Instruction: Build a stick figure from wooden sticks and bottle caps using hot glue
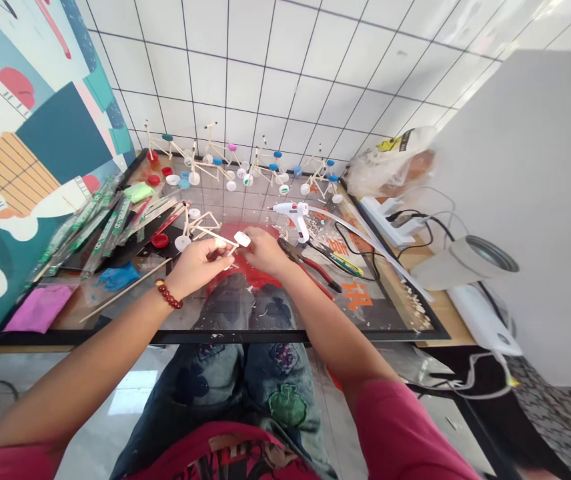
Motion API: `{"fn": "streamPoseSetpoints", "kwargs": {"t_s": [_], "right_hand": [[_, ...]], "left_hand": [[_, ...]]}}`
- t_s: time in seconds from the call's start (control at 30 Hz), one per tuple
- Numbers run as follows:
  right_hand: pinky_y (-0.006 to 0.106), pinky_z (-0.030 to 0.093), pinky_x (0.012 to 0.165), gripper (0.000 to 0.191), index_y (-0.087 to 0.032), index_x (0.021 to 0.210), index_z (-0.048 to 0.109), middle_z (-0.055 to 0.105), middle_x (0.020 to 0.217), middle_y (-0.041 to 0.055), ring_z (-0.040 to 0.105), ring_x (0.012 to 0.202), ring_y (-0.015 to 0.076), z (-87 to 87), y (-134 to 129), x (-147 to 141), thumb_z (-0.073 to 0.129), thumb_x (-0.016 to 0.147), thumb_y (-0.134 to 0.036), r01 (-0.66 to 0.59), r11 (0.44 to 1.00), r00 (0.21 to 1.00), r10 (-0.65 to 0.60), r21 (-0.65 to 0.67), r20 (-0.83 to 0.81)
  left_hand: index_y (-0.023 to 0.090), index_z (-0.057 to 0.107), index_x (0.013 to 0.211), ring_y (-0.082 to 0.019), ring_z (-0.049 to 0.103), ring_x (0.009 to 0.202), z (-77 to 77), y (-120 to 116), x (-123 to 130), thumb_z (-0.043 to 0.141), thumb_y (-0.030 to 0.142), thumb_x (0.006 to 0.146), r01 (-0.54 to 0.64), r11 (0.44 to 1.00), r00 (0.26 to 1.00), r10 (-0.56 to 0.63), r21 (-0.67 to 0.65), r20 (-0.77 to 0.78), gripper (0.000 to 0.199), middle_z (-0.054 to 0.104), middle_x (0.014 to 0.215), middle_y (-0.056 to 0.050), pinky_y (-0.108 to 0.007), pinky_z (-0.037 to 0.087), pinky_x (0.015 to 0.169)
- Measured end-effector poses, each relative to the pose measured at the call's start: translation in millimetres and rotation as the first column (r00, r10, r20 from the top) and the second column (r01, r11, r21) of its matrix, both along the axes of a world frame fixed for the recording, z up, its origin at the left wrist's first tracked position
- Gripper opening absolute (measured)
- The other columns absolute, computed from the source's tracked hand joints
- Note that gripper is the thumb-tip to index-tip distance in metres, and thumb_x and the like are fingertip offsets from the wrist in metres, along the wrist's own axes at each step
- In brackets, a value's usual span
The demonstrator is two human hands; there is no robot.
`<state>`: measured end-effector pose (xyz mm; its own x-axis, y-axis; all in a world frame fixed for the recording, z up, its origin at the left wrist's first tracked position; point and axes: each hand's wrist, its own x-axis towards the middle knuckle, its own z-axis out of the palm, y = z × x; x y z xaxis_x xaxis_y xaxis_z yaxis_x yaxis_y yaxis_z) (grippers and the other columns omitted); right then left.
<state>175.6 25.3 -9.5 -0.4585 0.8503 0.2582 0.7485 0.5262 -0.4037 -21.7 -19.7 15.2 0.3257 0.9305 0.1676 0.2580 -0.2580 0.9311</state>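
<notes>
Over the middle of the glass table, my left hand (pixel 200 265) is closed on thin wooden sticks joined into a small frame. A white round cap (pixel 242 239) sits at the right end of these sticks. My right hand (pixel 264 251) is at that cap, its fingers pressed together against it; the fingertips are partly hidden. Just behind my left hand stands another small stick frame (pixel 205 223) with white caps. The white glue gun (pixel 295 217) rests to the right of my hands, with red-handled pliers (pixel 313 267) nearer to me.
Several small stick models with coloured caps (pixel 273 167) line the table's back edge. Wrapped sticks (pixel 110 227), a red cap (pixel 159 241), blue clay (pixel 119 276) and a pink packet (pixel 40 308) lie left. A green-yellow cutter (pixel 346 264), cables and a lamp (pixel 465 261) are right.
</notes>
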Motion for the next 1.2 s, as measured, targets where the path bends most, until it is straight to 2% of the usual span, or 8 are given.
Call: {"fn": "streamPoseSetpoints", "kwargs": {"t_s": [0.13,0.3,0.43,0.57,0.73,0.9,1.03,1.2], "right_hand": [[0.037,0.048,0.092,0.027,-0.015,0.100,0.072,0.069,0.104,0.0105,0.062,0.099,0.0225,8.0,-5.5,11.7,0.055,0.081,-0.007,0.045,0.998,0.985,-0.051,-0.043,-0.165],[0.033,0.053,0.089,0.058,-0.021,0.135,0.057,0.067,0.121,0.0067,0.063,0.101,0.0177,21.3,-13.5,21.6,0.068,0.078,-0.019,-0.253,0.935,0.761,0.035,-0.247,-0.648],[0.035,0.053,0.093,0.043,-0.022,0.115,0.067,0.070,0.111,0.0051,0.065,0.098,0.0175,23.1,-14.2,14.7,0.078,0.078,-0.041,-0.306,0.917,0.657,0.008,-0.257,-0.754],[0.033,0.055,0.088,0.045,-0.020,0.098,0.068,0.072,0.098,0.0038,0.067,0.090,0.0167,24.5,-13.5,11.4,0.083,0.071,-0.053,-0.251,0.923,0.612,-0.081,-0.291,-0.786],[0.031,0.055,0.081,0.051,-0.021,0.085,0.060,0.070,0.093,0.0017,0.065,0.081,0.0143,33.9,-19.3,15.9,0.091,0.058,-0.050,-0.262,0.915,0.556,-0.117,-0.307,-0.823],[0.029,0.055,0.077,0.050,-0.021,0.079,0.058,0.069,0.092,0.0009,0.063,0.078,0.0132,38.5,-23.3,17.3,0.095,0.054,-0.044,-0.360,0.887,0.499,-0.079,-0.289,-0.863],[0.030,0.054,0.077,0.043,-0.020,0.090,0.065,0.072,0.092,0.0021,0.065,0.080,0.0144,28.9,-20.5,14.5,0.087,0.065,-0.047,-0.337,0.889,0.601,-0.052,-0.311,-0.798],[0.030,0.049,0.076,0.025,-0.018,0.093,0.073,0.073,0.087,0.0028,0.063,0.076,0.0148,9.5,-17.9,-9.9,0.076,0.079,-0.038,0.056,0.977,0.891,-0.142,-0.208,-0.431]], "left_hand": [[0.016,0.074,0.092,-0.018,0.066,0.075,-3.6,1.5,1.4,0.074,0.041,0.074,-0.011,0.999,0.999,0.013,-0.048,0.043,0.030,0.074,0.084,-0.004,-0.031,0.053,0.072],[0.017,0.073,0.090,-0.016,0.064,0.068,-2.6,1.7,4.7,0.081,0.047,0.069,-0.034,0.987,0.992,0.052,-0.156,0.112,0.038,0.073,0.079,-0.003,-0.030,0.056,0.068],[0.017,0.073,0.093,-0.016,0.065,0.066,0.7,-0.1,7.0,0.084,0.051,0.066,0.019,0.982,0.987,0.012,-0.188,0.163,0.044,0.072,0.076,-0.002,-0.032,0.058,0.068],[0.017,0.073,0.105,-0.018,0.069,0.080,0.6,-0.4,6.3,0.086,0.042,0.066,0.068,0.986,0.986,-0.043,-0.155,0.160,0.048,0.076,0.095,-0.006,-0.035,0.058,0.080],[0.016,0.071,0.110,-0.019,0.069,0.083,-2.8,3.1,3.9,0.085,0.033,0.062,-0.109,0.989,0.969,0.129,-0.105,0.210,0.053,0.074,0.101,-0.008,-0.037,0.059,0.079],[0.017,0.071,0.104,-0.021,0.071,0.092,1.0,8.0,1.1,0.089,0.026,0.056,-0.229,0.968,0.880,0.251,-0.104,0.402,0.053,0.074,0.107,-0.007,-0.036,0.059,0.086],[0.016,0.071,0.089,-0.017,0.072,0.086,11.6,13.2,-6.1,0.092,0.030,0.056,-0.254,0.952,0.739,0.306,-0.173,0.600,0.041,0.074,0.091,-0.004,-0.033,0.059,0.083],[0.016,0.072,0.088,-0.016,0.073,0.078,19.1,16.6,-15.1,0.094,0.026,0.053,-0.247,0.939,0.668,0.343,-0.238,0.660,0.042,0.076,0.091,-0.004,-0.030,0.060,0.074]]}}
